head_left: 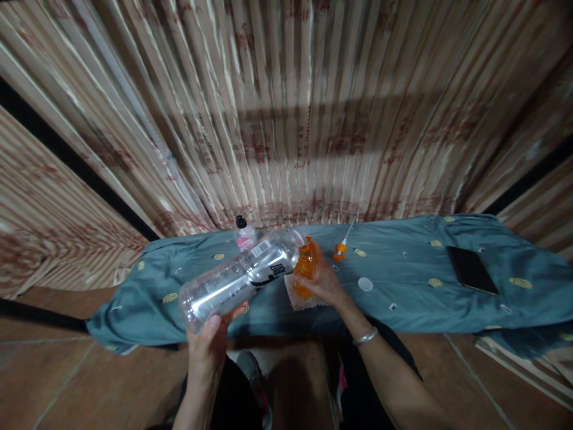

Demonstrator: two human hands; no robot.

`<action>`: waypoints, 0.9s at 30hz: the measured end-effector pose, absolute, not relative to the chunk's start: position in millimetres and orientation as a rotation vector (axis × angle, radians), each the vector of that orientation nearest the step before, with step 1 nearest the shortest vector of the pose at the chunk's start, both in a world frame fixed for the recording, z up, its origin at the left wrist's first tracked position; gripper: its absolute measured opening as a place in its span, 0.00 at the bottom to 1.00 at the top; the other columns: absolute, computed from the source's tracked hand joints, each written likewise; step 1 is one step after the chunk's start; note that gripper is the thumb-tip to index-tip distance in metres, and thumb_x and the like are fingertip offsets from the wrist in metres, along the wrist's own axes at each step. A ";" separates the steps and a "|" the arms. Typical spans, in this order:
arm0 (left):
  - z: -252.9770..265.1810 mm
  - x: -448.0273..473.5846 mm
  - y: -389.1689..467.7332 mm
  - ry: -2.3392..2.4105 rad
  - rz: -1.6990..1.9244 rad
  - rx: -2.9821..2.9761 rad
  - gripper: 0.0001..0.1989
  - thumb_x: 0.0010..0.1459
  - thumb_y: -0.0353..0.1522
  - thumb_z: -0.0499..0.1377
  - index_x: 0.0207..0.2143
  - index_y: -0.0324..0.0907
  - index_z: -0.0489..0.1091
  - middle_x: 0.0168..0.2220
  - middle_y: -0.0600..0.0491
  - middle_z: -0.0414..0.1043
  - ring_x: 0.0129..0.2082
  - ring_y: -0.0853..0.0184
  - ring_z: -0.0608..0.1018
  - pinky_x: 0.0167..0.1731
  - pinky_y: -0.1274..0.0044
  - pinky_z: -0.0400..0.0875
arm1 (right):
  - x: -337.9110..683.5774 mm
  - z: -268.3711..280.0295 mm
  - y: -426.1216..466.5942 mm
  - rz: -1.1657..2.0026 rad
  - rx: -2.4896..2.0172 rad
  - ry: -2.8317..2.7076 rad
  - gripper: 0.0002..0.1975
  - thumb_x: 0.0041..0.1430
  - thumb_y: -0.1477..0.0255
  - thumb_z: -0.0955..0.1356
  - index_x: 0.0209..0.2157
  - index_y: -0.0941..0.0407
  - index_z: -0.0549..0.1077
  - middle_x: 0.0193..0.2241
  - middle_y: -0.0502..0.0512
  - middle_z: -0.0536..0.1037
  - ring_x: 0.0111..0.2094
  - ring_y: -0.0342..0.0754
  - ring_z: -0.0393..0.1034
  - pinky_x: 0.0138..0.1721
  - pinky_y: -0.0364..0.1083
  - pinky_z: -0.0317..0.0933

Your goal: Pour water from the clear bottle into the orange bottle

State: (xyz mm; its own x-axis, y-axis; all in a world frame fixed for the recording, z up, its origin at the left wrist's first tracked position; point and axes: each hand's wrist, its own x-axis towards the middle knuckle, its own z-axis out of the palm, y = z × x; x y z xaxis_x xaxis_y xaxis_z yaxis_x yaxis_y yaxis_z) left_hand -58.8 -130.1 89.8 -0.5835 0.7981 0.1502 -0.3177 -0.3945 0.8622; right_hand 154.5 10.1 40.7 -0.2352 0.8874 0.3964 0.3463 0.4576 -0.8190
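My left hand (212,331) is closed round the base end of a large clear plastic bottle (242,278) with a silvery label. The bottle is tilted, its neck pointing right and up to the mouth of an orange bottle (305,269). My right hand (323,278) grips that orange see-through bottle, which stands over a pale cloth (295,295). Whether liquid flows between the two cannot be made out. An orange pump top (340,249) with a clear tube lies to the right of my right hand. Close by rests a round whitish disc (365,283).
Behind the clear bottle stands a small bottle (245,237) with a black cap and pink print. A dark flat tablet or phone (471,270) lies at the right on the teal patterned cloth (403,310). A striped curtain (295,131) hangs along the back, with dark poles at both sides.
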 end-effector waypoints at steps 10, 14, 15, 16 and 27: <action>92.8 -53.5 -130.1 1.139 2.050 0.720 0.25 0.45 0.39 0.71 0.46 0.43 0.74 0.35 0.50 0.80 0.31 0.56 0.83 0.32 0.66 0.80 | 146.4 36.0 11.2 0.730 -1.112 -1.688 0.42 0.48 0.64 0.75 0.62 0.54 0.57 0.57 0.62 0.73 0.56 0.58 0.71 0.58 0.57 0.66; 93.6 -56.8 -131.0 1.139 2.064 0.750 0.23 0.45 0.39 0.71 0.44 0.41 0.75 0.33 0.50 0.80 0.28 0.57 0.83 0.31 0.68 0.80 | 144.2 41.8 9.1 0.742 -1.092 -1.688 0.40 0.49 0.66 0.74 0.61 0.55 0.58 0.57 0.62 0.73 0.57 0.58 0.71 0.59 0.57 0.65; 92.8 -58.7 -130.9 1.135 2.063 0.753 0.22 0.44 0.38 0.71 0.43 0.41 0.75 0.33 0.50 0.80 0.28 0.56 0.83 0.30 0.67 0.80 | 143.3 42.6 8.9 0.745 -1.084 -1.685 0.39 0.49 0.67 0.73 0.61 0.55 0.58 0.57 0.62 0.73 0.57 0.58 0.70 0.59 0.58 0.64; 91.7 -60.6 -130.6 1.134 2.058 0.756 0.22 0.43 0.38 0.72 0.42 0.42 0.75 0.32 0.50 0.81 0.27 0.55 0.83 0.29 0.67 0.80 | 142.6 43.1 8.8 0.747 -1.078 -1.679 0.39 0.48 0.67 0.73 0.61 0.55 0.59 0.57 0.62 0.73 0.57 0.58 0.70 0.59 0.58 0.64; 86.8 -68.1 -126.5 1.172 2.016 0.788 0.26 0.41 0.40 0.71 0.43 0.43 0.72 0.30 0.50 0.81 0.25 0.54 0.82 0.27 0.64 0.80 | 145.3 44.8 8.0 0.820 -1.072 -1.670 0.41 0.48 0.70 0.73 0.62 0.55 0.57 0.55 0.61 0.75 0.54 0.57 0.73 0.56 0.56 0.67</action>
State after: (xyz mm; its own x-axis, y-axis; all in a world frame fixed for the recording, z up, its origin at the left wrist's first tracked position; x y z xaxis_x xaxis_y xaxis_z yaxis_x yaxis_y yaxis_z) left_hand -68.1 -126.5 86.8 -0.5954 0.7860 0.1664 -0.2441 -0.3743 0.8946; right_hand 145.3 8.0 44.8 -0.1601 0.9200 0.3578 0.2800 0.3899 -0.8772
